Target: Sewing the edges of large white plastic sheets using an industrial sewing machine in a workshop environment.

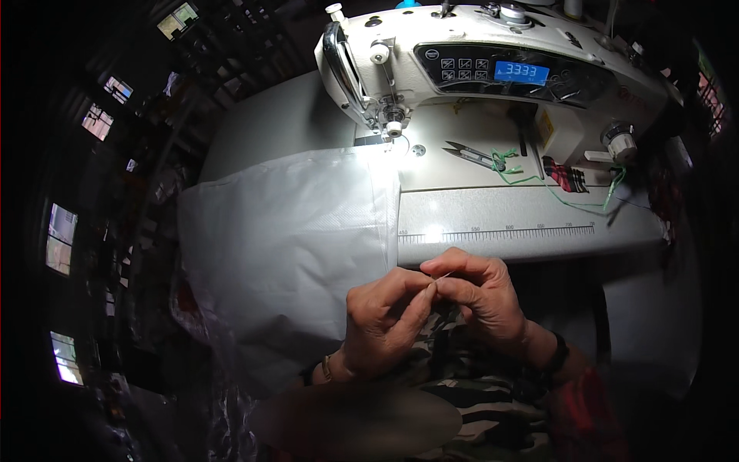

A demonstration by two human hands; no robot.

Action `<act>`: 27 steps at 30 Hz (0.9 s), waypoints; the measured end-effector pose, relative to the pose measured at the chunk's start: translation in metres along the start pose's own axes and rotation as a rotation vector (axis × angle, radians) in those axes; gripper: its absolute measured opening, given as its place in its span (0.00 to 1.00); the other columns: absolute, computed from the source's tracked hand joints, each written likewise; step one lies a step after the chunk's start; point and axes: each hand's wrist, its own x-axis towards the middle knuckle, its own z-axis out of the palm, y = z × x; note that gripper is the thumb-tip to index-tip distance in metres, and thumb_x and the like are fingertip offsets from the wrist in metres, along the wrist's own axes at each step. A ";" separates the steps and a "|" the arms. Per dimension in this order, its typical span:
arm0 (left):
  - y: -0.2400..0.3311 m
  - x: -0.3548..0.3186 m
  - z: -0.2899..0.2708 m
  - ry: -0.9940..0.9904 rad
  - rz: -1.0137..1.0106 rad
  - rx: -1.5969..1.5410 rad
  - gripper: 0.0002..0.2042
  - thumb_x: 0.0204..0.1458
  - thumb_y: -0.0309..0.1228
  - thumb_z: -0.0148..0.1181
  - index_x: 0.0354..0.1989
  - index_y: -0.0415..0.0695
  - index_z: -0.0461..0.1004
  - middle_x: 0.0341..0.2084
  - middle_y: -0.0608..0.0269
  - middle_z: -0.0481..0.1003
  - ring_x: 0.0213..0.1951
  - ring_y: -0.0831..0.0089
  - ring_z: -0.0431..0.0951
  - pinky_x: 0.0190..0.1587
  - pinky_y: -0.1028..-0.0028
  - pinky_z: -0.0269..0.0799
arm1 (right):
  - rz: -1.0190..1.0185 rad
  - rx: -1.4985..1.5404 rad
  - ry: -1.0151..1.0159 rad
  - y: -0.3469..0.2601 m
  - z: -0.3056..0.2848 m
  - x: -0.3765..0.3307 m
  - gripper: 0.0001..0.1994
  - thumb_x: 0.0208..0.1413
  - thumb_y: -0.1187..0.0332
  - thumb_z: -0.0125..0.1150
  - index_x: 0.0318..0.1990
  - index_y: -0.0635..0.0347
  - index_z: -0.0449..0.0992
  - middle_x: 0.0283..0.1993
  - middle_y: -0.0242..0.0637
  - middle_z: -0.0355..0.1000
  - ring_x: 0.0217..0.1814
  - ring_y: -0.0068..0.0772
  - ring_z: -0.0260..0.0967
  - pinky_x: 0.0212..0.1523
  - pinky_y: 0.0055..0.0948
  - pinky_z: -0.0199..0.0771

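My left hand (391, 314) and my right hand (486, 299) meet just in front of the table edge, fingertips pinched together. Between them shows a thin pale strand (442, 277); whether it is thread or something stiffer I cannot tell. Left of my hands a sheet of whitish translucent plastic (285, 223) lies over the table and hangs down its front. Its far right corner reaches the needle area of a white sewing machine (396, 77), under a bright lamp spot. Neither hand touches the machine.
Thread snips (471, 156) lie on the machine bed beside tangled green thread (508, 163). Behind that thread's trailing end is a red and black checked cloth scrap (566, 175). A ruler scale (500, 232) runs along the grey table front. The machine's panel has a lit blue display (522, 73).
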 end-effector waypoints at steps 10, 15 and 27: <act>-0.005 -0.003 0.010 0.083 -0.218 -0.216 0.02 0.56 0.21 0.60 0.35 0.36 0.77 0.21 0.71 0.75 0.25 0.88 0.71 0.27 0.84 0.65 | -0.338 -0.403 0.121 0.009 -0.002 0.004 0.04 0.60 0.74 0.60 0.36 0.66 0.77 0.34 0.31 0.71 0.38 0.18 0.67 0.42 0.19 0.67; -0.008 -0.002 0.005 0.149 -0.213 -0.232 0.02 0.57 0.22 0.60 0.33 0.37 0.77 0.19 0.76 0.72 0.23 0.91 0.65 0.26 0.87 0.60 | -0.437 -0.689 0.072 -0.009 -0.019 0.029 0.07 0.60 0.71 0.59 0.34 0.67 0.75 0.33 0.35 0.71 0.35 0.24 0.69 0.38 0.23 0.69; -0.013 -0.019 0.000 0.178 0.272 0.171 0.06 0.48 0.16 0.66 0.34 0.38 0.78 0.17 0.66 0.70 0.18 0.81 0.64 0.20 0.79 0.56 | -0.332 -2.390 0.362 -0.038 -0.086 0.126 0.07 0.51 0.66 0.62 0.31 0.60 0.79 0.34 0.42 0.74 0.39 0.39 0.73 0.42 0.41 0.67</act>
